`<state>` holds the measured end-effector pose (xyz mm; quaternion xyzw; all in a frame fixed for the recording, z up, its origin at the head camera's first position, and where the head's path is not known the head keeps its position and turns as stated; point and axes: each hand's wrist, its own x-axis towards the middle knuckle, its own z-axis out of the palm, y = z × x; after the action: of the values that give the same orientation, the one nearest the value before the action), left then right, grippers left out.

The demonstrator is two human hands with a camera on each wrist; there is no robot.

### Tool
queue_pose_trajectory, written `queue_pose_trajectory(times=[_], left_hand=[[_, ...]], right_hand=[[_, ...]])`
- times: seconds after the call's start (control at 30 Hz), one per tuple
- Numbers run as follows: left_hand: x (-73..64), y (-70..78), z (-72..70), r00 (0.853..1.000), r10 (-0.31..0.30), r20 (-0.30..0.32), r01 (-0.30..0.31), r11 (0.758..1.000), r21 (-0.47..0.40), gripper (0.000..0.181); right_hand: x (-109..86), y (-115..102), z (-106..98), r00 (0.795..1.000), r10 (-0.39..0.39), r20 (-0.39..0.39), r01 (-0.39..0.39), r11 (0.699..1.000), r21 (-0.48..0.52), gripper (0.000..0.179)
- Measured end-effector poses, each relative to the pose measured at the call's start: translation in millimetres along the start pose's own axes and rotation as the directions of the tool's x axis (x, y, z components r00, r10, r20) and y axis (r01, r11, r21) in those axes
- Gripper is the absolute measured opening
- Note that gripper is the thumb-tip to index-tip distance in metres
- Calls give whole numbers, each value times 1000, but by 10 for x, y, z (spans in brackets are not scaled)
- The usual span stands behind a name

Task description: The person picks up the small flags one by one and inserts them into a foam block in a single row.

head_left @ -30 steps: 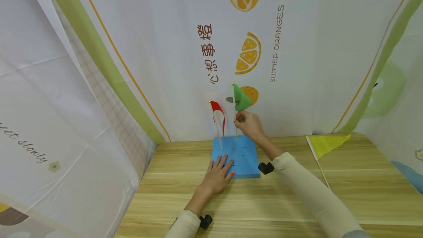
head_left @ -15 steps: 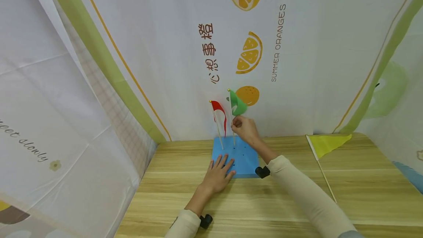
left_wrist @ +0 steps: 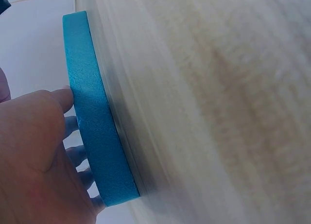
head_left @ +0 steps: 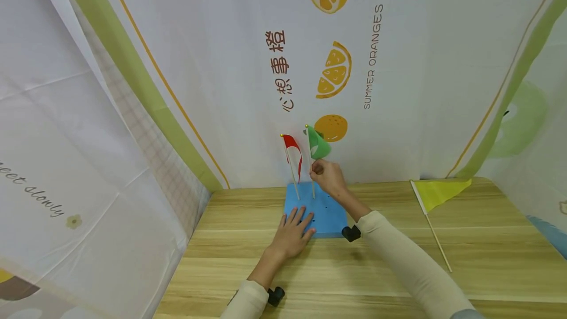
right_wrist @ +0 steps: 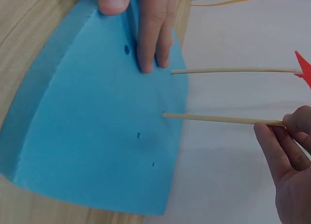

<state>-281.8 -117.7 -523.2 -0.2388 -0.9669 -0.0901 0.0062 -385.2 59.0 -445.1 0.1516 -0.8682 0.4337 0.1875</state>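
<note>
My right hand (head_left: 328, 176) pinches the thin wooden stick of a small green flag (head_left: 319, 144). In the right wrist view the stick's lower end meets a hole in the blue foam board (right_wrist: 92, 122); how deep it sits I cannot tell. My left hand (head_left: 291, 237) lies flat on the near left part of the board, fingers spread, and the left wrist view shows its fingertips on the top face. A red and white flag (head_left: 292, 143) stands in the board just left of the green one, leaning slightly. Several small holes dot the blue surface.
A yellow triangular flag (head_left: 438, 194) on a stick lies on the wooden table (head_left: 390, 279) to the right of the board. Behind the table hangs a white cloth (head_left: 230, 87) printed with oranges and lettering.
My right hand has brought the green flag left and then lower, so its stick's end now meets a hole in the board. My left hand stays put.
</note>
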Motion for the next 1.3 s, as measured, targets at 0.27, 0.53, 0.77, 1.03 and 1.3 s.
queue_pose_trajectory(times=[0.27,0.53,0.77,1.03,1.3], left_hand=[[-5,7,-13,1000,2,-11,-2,1000,-10,56],[-5,4,-1,1000,-7,-4,7,1000,-4,56],[2,-7,8,1000,-3,1,3,1000,-14,56],[-4,-17,19,1000,8,-4,-8,1000,-5,56],[-4,-16,15,1000,10,-10,-10,1000,-14,56]], right_hand=[[-62,65,55,998,-1,57,0,1000,9,7],[-72,90,82,1000,-5,30,4,1000,28,8],[-84,100,29,998,40,39,-41,999,29,12],[-142,150,-229,999,46,25,-48,997,59,10],[-245,311,-580,997,77,7,-78,993,92,9]])
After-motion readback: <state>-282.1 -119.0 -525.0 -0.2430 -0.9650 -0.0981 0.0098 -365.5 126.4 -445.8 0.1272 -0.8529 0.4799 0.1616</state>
